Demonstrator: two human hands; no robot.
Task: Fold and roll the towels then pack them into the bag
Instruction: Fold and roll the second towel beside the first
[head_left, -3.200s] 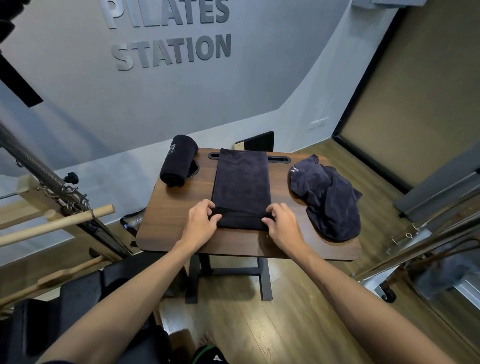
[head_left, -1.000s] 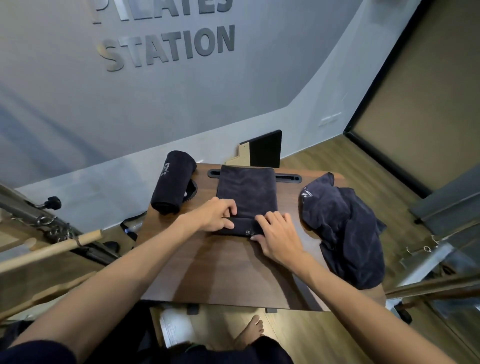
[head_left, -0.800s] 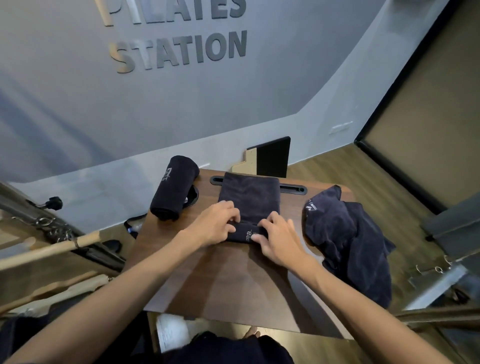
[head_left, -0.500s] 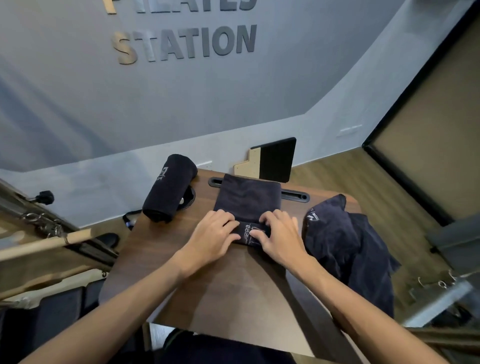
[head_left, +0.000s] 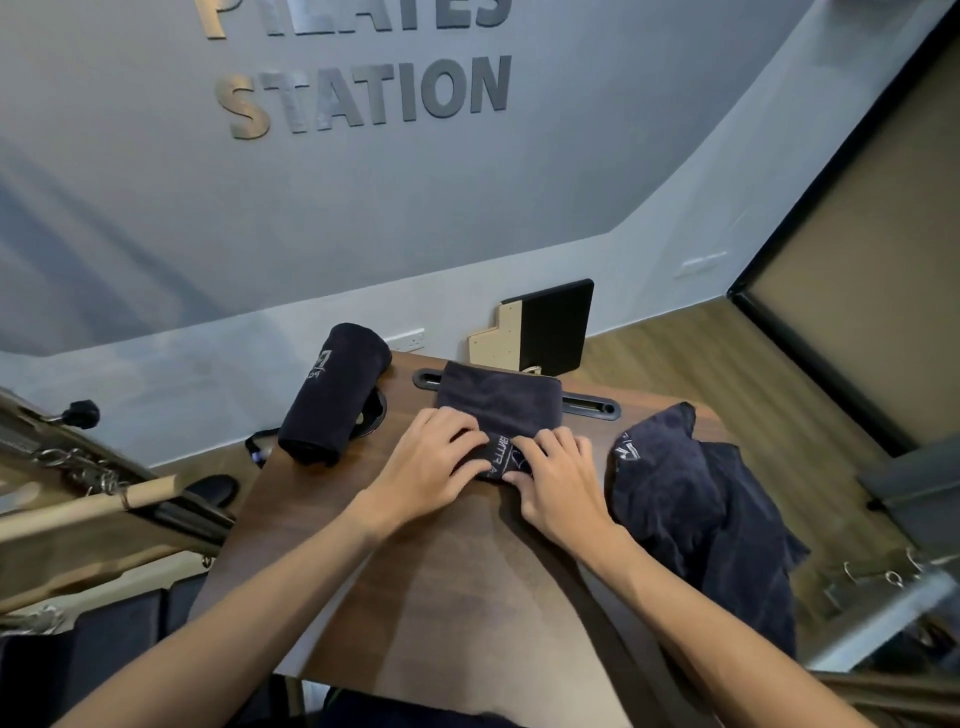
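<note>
A dark folded towel (head_left: 500, 400) lies flat in the middle of the wooden table (head_left: 467, 587), its near end wound into a thick roll with white lettering showing. My left hand (head_left: 434, 467) grips the roll's left part, fingers curled over it. My right hand (head_left: 558, 480) grips its right part the same way. A finished rolled towel (head_left: 332, 395) lies at the table's far left. A crumpled dark towel (head_left: 696, 519) is heaped at the right edge and hangs over it. No bag is in view.
A black slot (head_left: 592, 406) runs along the table's far edge. A black and wood board (head_left: 550, 327) leans on the wall behind. Pilates equipment with a wooden bar (head_left: 78, 514) stands at the left, metal frames (head_left: 893, 571) at the right.
The roll has grown and travelled away from me up the towel, leaving a shorter flat part. Both hands moved with it toward the far edge. The camera has leaned in closer.
</note>
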